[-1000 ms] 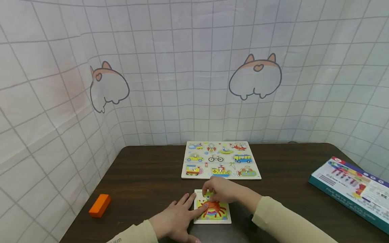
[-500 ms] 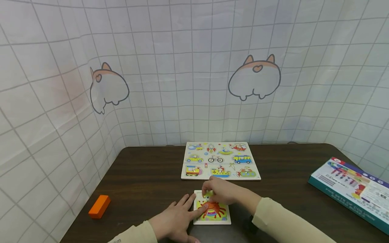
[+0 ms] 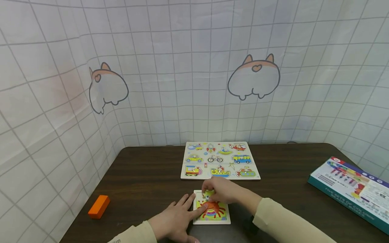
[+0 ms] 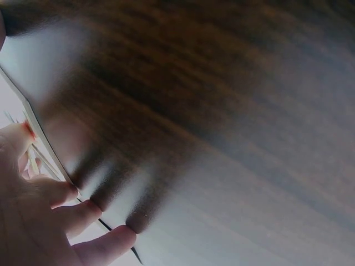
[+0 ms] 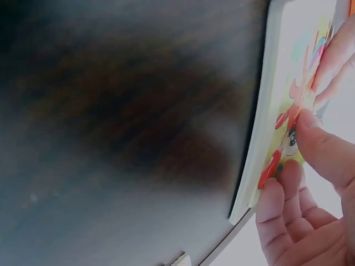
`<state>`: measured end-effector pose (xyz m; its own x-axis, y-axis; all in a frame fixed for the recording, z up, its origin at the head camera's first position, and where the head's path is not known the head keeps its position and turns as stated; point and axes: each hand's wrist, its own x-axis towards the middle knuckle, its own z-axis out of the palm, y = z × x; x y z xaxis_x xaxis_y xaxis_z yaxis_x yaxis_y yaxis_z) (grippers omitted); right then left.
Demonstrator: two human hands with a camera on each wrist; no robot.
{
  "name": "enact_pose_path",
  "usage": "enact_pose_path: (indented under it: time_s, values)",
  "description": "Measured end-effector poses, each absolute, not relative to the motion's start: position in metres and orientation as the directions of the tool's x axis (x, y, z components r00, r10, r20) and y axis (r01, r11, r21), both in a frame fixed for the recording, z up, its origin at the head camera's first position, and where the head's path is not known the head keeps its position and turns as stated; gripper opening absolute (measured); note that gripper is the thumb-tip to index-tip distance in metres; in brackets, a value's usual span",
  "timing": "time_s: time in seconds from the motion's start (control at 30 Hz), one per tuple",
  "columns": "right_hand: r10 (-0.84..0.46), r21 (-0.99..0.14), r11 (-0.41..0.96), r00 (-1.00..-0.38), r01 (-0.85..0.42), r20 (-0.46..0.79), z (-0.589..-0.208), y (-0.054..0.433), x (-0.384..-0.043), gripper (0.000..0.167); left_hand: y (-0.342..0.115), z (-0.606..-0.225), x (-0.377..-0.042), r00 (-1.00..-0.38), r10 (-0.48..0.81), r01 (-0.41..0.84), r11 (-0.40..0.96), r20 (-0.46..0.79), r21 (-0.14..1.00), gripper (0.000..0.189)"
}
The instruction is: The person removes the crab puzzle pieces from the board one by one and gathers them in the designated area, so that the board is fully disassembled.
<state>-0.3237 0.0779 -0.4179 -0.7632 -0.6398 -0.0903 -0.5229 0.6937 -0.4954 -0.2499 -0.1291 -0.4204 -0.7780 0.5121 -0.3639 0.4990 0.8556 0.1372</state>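
Note:
A small framed crab puzzle [image 3: 212, 214] lies on the dark table, its orange crab on a yellow ground. My left hand [image 3: 179, 217] rests spread at its left side, the index fingertip on the crab and the other fingertips by the frame's edge. Between the thumb and fingers of my right hand [image 3: 221, 189] is a puzzle piece [image 3: 208, 194] at the board's top. In the right wrist view, a red claw and an eye show on that piece [image 5: 289, 143]. The left wrist view shows my left fingertips [image 4: 91, 206] by the frame's edge.
Behind the hands lies a larger vehicle peg puzzle board [image 3: 220, 161]. An orange block [image 3: 99, 206] sits at the left of the table, and a flat teal-edged box [image 3: 355, 192] at the right. A white gridded cloth [image 3: 182, 84] hangs behind.
The puzzle piece in my right fingers appears slightly more upright. Otherwise both hands and the board hold their places; the view shifts very slightly.

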Motion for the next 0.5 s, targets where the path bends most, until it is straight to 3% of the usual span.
enact_pose_path:
  time_s: [0.2, 0.5]
  values:
    - [-0.618, -0.510, 0.702, -0.781, -0.498, -0.088, -0.418, 0.079, -0.324, 0.017, -0.129, -0.420, -0.250, -0.778, 0.507, 0.493, 0.859, -0.372, 0.140, 0.091]
    - [-0.680, -0.578, 0.630, -0.728, -0.519, -0.088, -0.413, 0.093, -0.328, 0.009, -0.129, -0.421, -0.250, -0.779, 0.508, 0.493, 0.858, -0.368, 0.143, 0.090]
